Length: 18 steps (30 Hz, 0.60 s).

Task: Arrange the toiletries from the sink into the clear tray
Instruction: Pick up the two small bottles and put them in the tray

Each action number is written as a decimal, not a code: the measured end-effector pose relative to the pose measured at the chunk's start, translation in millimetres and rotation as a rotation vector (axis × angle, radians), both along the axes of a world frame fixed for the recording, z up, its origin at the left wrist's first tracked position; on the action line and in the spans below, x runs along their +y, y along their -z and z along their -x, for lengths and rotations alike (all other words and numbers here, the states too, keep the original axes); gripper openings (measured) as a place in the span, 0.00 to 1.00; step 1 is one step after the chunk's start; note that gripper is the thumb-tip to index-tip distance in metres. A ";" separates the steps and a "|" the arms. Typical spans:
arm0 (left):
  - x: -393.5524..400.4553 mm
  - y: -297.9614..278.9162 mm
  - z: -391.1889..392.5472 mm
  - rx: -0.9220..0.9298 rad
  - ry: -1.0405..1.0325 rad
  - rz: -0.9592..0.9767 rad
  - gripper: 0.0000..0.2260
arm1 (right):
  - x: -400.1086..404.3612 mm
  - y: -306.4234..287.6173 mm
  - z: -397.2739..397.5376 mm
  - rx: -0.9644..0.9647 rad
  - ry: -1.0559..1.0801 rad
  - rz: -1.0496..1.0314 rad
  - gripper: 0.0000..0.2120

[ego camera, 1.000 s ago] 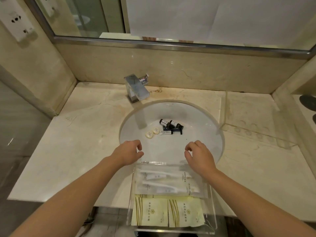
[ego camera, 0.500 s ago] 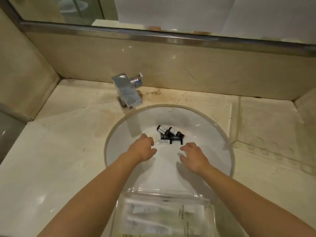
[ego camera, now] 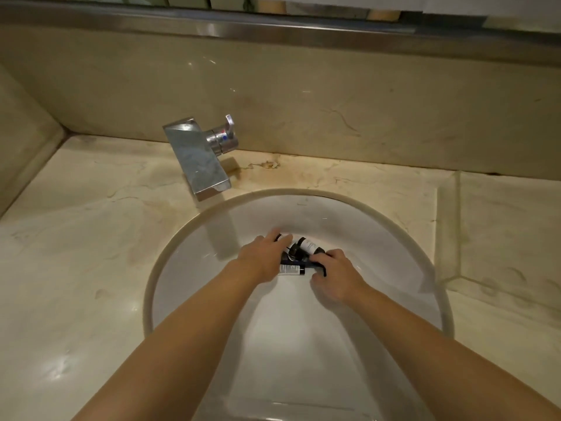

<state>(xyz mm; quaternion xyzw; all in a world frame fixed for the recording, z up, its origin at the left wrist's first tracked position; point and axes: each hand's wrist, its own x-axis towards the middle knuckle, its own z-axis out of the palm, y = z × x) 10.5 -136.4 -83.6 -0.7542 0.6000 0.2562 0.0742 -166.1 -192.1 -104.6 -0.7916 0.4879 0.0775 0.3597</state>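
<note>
**Inspector:** Surface and surroundings?

**Assistant:** A cream marble counter (ego camera: 91, 268) with brown staining behind the basin, a matching marble splashback (ego camera: 334, 95), and a metal-edged mirror frame (ego camera: 273, 28) along the top. One round white sink (ego camera: 379, 238) is set into the counter. One chrome tap (ego camera: 200, 159) stands at its far left rim, spout angled over the bowl.

**Inspector:** Count of toiletries?

**Assistant:** They lie clustered at the bottom of the sink, between the two hands. I can make out one dark bottle with a pale label (ego camera: 308, 246) and one dark tube with a white label (ego camera: 292, 269) below it; the rest is black and overlapped, so a full count cannot be given.

**Inspector:** Hands?

**Assistant:** Two, both down in the bowl. The left hand (ego camera: 262, 259) is curled over the left side of the cluster, fingertips resting on a bottle end; whether it has closed on anything cannot be told. The right hand (ego camera: 335, 278) has its fingers bent around a black item at the right side.

**Inspector:** The tray?

**Assistant:** Only a faint clear edge (ego camera: 303, 407) shows at the bottom of the view.
</note>
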 end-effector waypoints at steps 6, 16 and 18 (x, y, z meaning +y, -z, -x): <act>-11.8 11.1 0.8 -0.111 0.011 0.052 0.12 | 1.0 6.0 7.5 -0.134 0.055 0.139 0.04; 9.8 -9.9 -3.0 0.116 -0.134 0.233 0.11 | 6.6 -15.6 21.1 -0.354 0.404 0.031 0.04; 16.0 -26.0 -3.5 0.228 -0.208 0.258 0.13 | 10.4 -30.2 20.5 -0.471 0.482 -0.091 0.07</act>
